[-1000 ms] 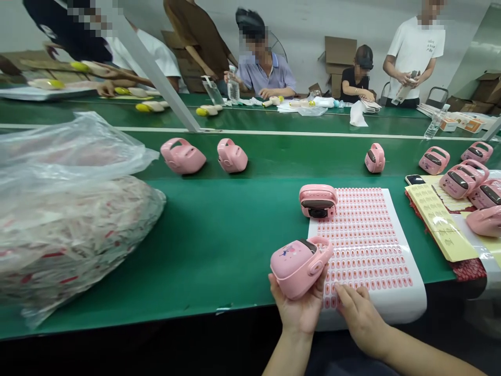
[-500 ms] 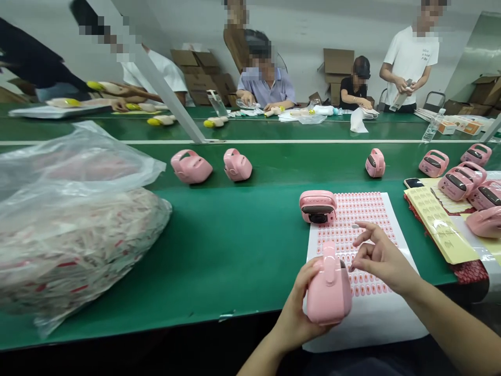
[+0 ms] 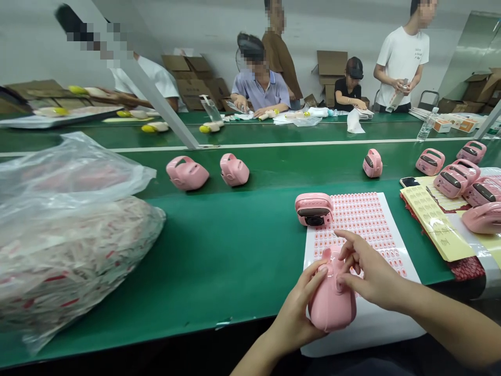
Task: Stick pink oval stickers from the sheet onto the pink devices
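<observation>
A pink handled device (image 3: 332,305), rounded like a small portable speaker, is tilted above the near end of a sticker sheet. My left hand (image 3: 299,303) wraps around its left side, thumb near the handle's base. My right hand (image 3: 362,266) is at the handle, with thumb and bent fingers on it and the index finger reaching past. Whether anything small sits between those fingers is hidden. Beneath, the white sheet (image 3: 376,316) carries rows of small pink-red oval stickers. Another pink device (image 3: 314,209), with a dark front panel, stands on the sheet's far left corner.
A large clear plastic bag (image 3: 78,250) of packets fills the left. More pink devices (image 3: 188,173) stand along the back and right. Yellow sheets (image 3: 436,222) and a phone (image 3: 410,181) lie at right. A slanted post (image 3: 156,94) rises mid-bench; people work opposite.
My right hand has moved left from above the sticker sheet onto the device's handle. The device has shifted slightly. Across the bench, a standing person in brown has moved right.
</observation>
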### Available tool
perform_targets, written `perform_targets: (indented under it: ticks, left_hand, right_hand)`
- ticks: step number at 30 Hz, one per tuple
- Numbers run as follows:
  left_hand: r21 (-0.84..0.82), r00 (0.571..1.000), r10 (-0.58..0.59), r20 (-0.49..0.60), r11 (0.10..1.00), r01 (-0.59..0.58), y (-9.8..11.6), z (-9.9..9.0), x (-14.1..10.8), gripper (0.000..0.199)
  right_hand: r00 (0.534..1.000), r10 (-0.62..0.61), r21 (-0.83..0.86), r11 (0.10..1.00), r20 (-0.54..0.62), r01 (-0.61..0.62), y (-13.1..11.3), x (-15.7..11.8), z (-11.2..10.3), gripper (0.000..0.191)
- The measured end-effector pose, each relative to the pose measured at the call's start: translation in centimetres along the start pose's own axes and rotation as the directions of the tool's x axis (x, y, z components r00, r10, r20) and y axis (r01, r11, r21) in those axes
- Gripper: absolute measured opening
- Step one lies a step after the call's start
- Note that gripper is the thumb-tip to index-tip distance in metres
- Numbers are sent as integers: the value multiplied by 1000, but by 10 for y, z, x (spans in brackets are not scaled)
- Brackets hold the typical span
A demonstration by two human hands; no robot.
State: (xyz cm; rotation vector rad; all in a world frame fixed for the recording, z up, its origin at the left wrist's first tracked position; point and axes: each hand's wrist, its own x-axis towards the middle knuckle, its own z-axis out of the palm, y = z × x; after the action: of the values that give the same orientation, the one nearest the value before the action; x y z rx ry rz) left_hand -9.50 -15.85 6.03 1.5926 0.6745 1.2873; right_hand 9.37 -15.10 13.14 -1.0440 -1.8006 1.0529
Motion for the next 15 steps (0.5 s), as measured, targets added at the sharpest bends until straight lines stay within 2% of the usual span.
perform_targets:
  ticks: [2,3,5,6,8,10,12,14,15]
  left_hand:
    - [74,999,49,21,996,-51,0,0,-1,86]
    - [142,995,87,45,986,-93,1,0,-1,89]
    - [281,985,146,97,945,-168,2,0,-1,92]
    - [332,980,162,113,924,-191,2,1,0,93]
    - [396,975,184,124,892,-219,3,2,3,93]
    - [423,967,212,139,870,-252,2,4,5,93]
    - [399,965,221,139,879,-259,-3,6,3,89]
    - [280,982,184,40,942,-188,-13,4,-5,86]
    - [163,990,126,-56,980,-116,-20,1,-11,85]
  right_hand:
    - [983,-173,-153,975,-54,163,4,-6,3,64]
    - [957,-283,-238,935,-63,262,5,-10,5,64]
    - [869,-495,-410,797,-21,444,8,-20,10,65]
    - [827,-563,-485,718,17,499,9,-24,12,65]
    - [783,-615,-590,600,90,540,12,-29,15,65]
    - [802,-592,-656,576,77,488,18,-27,15,65]
    - [851,-525,-694,623,-28,362,29,-20,6,63]
    - [894,-399,-661,730,-206,174,44,-15,-13,56]
    - [896,-318,-608,791,-310,70,52,-15,-27,50]
